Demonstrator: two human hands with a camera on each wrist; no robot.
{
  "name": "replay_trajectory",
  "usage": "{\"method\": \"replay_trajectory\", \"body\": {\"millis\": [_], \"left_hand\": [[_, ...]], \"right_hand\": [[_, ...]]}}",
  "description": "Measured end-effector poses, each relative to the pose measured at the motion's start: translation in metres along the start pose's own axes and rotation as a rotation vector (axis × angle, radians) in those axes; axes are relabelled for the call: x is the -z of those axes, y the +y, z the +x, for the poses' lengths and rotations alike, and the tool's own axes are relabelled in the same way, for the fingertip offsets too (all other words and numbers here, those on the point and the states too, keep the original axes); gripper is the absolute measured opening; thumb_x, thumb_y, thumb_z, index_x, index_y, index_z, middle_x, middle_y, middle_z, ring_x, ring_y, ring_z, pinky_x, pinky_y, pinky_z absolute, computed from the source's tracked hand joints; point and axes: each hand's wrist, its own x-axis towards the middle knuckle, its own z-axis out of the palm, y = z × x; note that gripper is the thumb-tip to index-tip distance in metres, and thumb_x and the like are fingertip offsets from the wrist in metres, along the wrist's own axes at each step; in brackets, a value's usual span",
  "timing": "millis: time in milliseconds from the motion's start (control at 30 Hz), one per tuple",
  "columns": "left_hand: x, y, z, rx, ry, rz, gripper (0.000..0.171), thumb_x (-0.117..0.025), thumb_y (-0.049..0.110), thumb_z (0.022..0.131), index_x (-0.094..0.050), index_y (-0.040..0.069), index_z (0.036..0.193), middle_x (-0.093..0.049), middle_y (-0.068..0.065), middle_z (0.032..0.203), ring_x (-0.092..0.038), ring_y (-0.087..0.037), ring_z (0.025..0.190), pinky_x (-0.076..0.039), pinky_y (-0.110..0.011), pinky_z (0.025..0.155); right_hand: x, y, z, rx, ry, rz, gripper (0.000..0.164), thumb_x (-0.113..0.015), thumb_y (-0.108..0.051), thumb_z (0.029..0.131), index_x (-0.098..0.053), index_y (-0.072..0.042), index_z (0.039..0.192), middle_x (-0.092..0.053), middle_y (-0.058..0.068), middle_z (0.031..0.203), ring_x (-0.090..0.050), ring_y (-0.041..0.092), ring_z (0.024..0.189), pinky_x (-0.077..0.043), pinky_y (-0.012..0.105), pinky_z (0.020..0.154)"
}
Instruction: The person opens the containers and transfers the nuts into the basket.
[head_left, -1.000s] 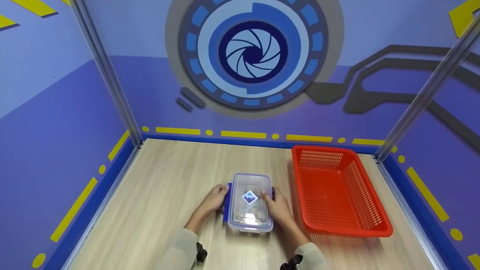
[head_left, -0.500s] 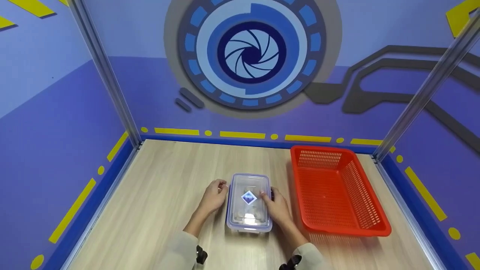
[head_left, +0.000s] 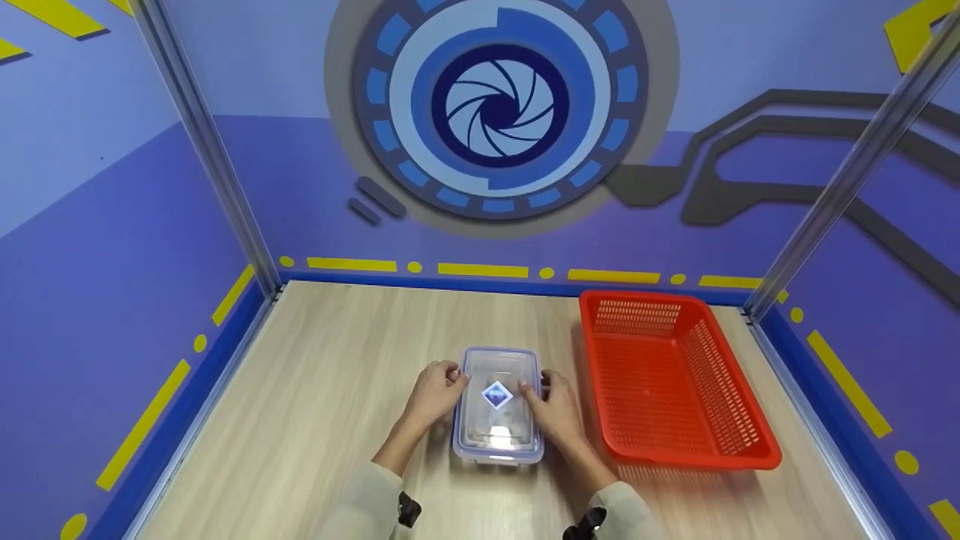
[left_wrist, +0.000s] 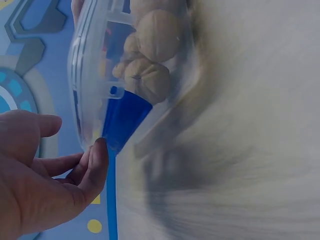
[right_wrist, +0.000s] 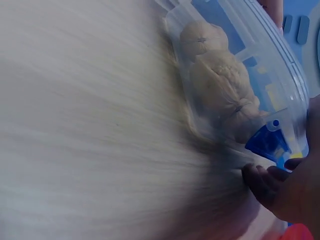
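A clear plastic food container with a diamond-shaped label on its lid sits on the table between both hands. Several tan, round, creased lumps show through its wall; their kind is unclear. Blue side latches, one a left latch and one a right latch, hang down and slant outward. My left hand is at the left edge, fingertips by the latch and thumb apart from the lid in the left wrist view. My right hand holds the right side, thumb on the lid, fingers bent near the latch.
A red plastic basket with slotted walls stands to the right of the container, nothing visible in it. The wooden table is bounded by blue printed panels and metal corner posts.
The left latch stuck out widely a second ago; now it has swung down and barely shows from above. My left hand came off it, then moved back to the lid edge. My right hand stayed put.
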Motion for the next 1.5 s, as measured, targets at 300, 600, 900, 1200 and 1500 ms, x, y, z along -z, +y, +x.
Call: {"method": "replay_trajectory", "body": {"millis": [300, 600, 900, 1200, 1500], "left_hand": [[0.006, 0.006, -0.002, -0.012, -0.012, 0.028, 0.033, -0.074, 0.015, 0.094, -0.07, -0.013, 0.111, -0.066, -0.018, 0.096, -0.06, -0.023, 0.087, -0.055, -0.044, 0.08], [0.007, 0.005, -0.003, 0.053, -0.061, -0.011, 0.037, -0.079, 0.012, 0.092, -0.069, -0.012, 0.117, -0.07, -0.014, 0.094, -0.065, -0.022, 0.085, -0.059, -0.043, 0.079], [0.002, 0.001, -0.002, 0.178, -0.095, -0.1, 0.036, -0.079, 0.01, 0.093, -0.066, -0.012, 0.119, -0.068, -0.012, 0.097, -0.065, -0.023, 0.088, -0.06, -0.04, 0.078], [0.001, 0.001, -0.001, 0.189, -0.097, -0.131, 0.032, -0.079, 0.008, 0.093, -0.063, -0.01, 0.114, -0.066, -0.012, 0.094, -0.064, -0.022, 0.083, -0.059, -0.037, 0.071], [-0.003, 0.002, -0.002, 0.143, -0.091, -0.1, 0.03, -0.077, 0.007, 0.093, -0.063, -0.01, 0.114, -0.066, -0.009, 0.091, -0.062, -0.02, 0.081, -0.056, -0.037, 0.073]], "right_hand": [[0.013, -0.016, 0.0, 0.105, 0.012, -0.072, 0.045, -0.077, -0.017, 0.095, -0.063, 0.012, 0.125, -0.064, 0.026, 0.113, -0.066, 0.038, 0.099, -0.057, 0.053, 0.09], [0.026, -0.028, -0.007, 0.09, -0.042, -0.054, 0.034, -0.077, -0.002, 0.085, -0.066, 0.013, 0.113, -0.065, 0.012, 0.086, -0.06, 0.022, 0.079, -0.055, 0.04, 0.074], [0.029, -0.034, -0.005, -0.041, -0.117, -0.076, 0.031, -0.082, -0.007, 0.088, -0.067, 0.01, 0.11, -0.062, 0.007, 0.081, -0.057, 0.019, 0.072, -0.051, 0.034, 0.064], [0.031, -0.033, -0.004, -0.076, -0.13, -0.081, 0.025, -0.083, -0.012, 0.089, -0.066, 0.004, 0.099, -0.063, 0.007, 0.08, -0.059, 0.02, 0.072, -0.051, 0.034, 0.063], [0.033, -0.031, -0.007, -0.106, -0.13, -0.033, 0.026, -0.082, -0.012, 0.091, -0.063, 0.003, 0.099, -0.06, 0.007, 0.081, -0.056, 0.02, 0.073, -0.048, 0.031, 0.062]]}}
